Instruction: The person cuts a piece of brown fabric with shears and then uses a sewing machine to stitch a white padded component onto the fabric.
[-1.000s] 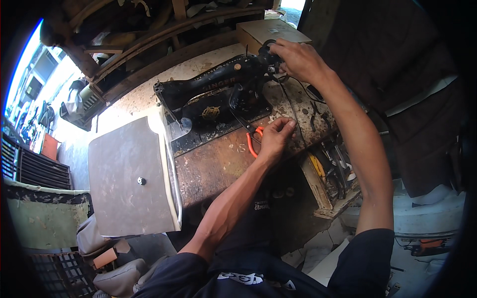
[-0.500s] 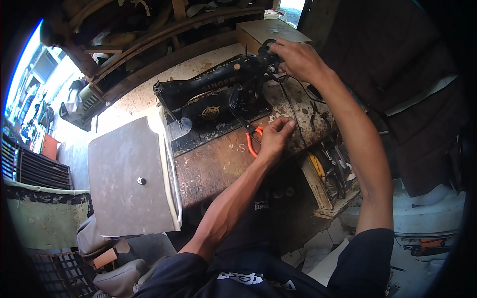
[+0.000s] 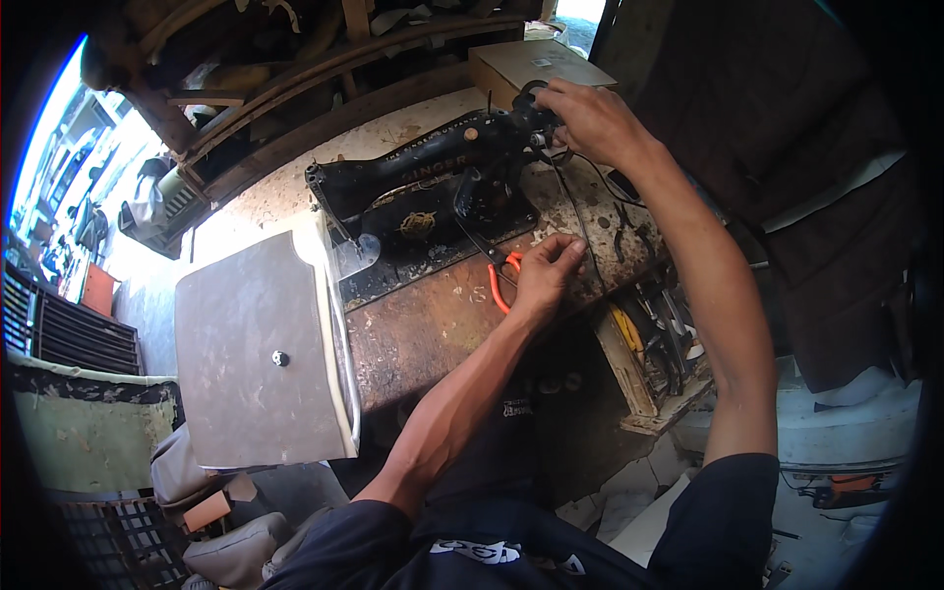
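Note:
A black sewing machine stands on a worn wooden table. My right hand is closed over the rim of its handwheel, at the machine's right end. Nearer to me, my left hand hovers at the table's front edge with thumb and fingers pinched; whatever lies between them is too small or hidden to name. Beside that hand lie scissors with orange handles, partly covered by it. A thin dark cord runs from the wheel down past my left fingertips.
A grey-brown panel with pale edging and a small knob covers the table's left end. Below the right side, an open wooden drawer holds several tools. A cardboard box sits behind the machine, and dark cloth hangs at right.
My right hand and the handwheel have shifted very slightly. The left hand, the scissors and the panel stay where they were.

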`<state>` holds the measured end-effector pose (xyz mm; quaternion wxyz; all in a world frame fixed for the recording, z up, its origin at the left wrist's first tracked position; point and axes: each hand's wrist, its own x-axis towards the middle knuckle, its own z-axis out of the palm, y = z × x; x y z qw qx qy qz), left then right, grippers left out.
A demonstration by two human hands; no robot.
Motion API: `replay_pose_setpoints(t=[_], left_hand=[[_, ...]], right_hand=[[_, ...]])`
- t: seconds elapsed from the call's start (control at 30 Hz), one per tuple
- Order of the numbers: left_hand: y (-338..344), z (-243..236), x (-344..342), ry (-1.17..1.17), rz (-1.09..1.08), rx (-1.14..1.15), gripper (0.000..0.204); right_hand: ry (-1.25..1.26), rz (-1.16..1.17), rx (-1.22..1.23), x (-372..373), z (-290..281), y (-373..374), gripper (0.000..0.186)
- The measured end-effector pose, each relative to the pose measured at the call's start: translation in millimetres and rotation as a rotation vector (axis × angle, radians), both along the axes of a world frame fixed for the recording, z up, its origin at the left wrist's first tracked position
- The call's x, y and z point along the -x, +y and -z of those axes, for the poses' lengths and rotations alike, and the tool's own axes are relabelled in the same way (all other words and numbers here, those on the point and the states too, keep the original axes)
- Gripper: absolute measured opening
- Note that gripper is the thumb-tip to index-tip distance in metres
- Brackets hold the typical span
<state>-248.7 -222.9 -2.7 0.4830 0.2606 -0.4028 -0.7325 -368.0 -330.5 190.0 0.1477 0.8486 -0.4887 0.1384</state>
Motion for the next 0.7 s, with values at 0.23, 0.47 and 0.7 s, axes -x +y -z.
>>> replay_pose_setpoints(t=[0.23,0.47,0.7], left_hand=[[0.4,0.1,1.3,0.019,0.002,0.012,0.023],[1.2,-0.8,1.1,0.014,-0.007,0.015,0.024],[0.3,0.0,0.2,0.001,-0.012,0.02,0.023]], right_hand=[[0.016,0.022,0.019,-1.2,-0.1,3.0,0.046],[0.003,-0.007,0.026,0.9,1.6,0.2,0.041],[0.009,0.012,0.019,-2.3,-0.3,1.5,0.045]])
